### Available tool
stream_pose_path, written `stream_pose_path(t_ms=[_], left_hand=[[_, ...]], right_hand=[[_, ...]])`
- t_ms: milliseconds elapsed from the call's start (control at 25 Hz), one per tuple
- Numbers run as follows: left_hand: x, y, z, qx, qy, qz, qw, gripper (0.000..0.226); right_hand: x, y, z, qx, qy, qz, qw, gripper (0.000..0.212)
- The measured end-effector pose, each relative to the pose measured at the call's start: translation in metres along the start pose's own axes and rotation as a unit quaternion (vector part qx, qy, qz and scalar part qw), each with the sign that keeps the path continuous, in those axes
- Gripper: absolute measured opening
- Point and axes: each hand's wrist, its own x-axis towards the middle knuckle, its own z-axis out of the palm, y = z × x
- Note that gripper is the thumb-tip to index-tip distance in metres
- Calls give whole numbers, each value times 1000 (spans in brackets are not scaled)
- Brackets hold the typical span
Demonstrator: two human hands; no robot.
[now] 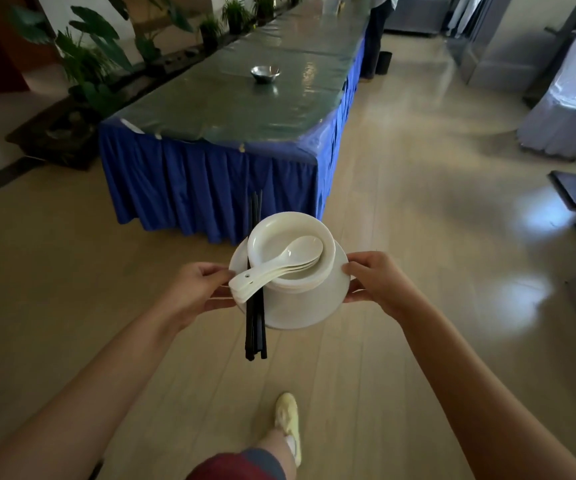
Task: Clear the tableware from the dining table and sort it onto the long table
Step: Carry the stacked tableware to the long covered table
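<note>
While both hands grip the plate (245, 261) rim, left hand (194, 292) and right hand (376, 280) carry stacked bowls (300, 296), spoons (279, 268), chopsticks (255, 323) above floor, short of long table's (245, 109) near end; steel bowl (265, 73) mid-table.

Long surface (245, 109) runs away from the viewer, top covered in shiny greenish plastic sheet, blue pleated skirt (189, 192) hanging from near edge and right edge down to the floor. One metal bowl (265, 73) sits upright on the top, roughly midway between left and right edges, well back from near edge. Far end blurred. Pale wood-look floor (400, 237) carries the surface; glare patches at right.
</note>
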Motion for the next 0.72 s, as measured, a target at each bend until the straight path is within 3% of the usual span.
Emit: stream_pose_path(t_ms=[440,720], left_hand=[[229,130,99,7,29,5,1000,13],[372,179,169,-30,85,-11,996,13]], right_hand=[[246,-58,-146,-2,-11,-4,1000,29],[424,-78,-237,-28,-81,-22,996,25]])
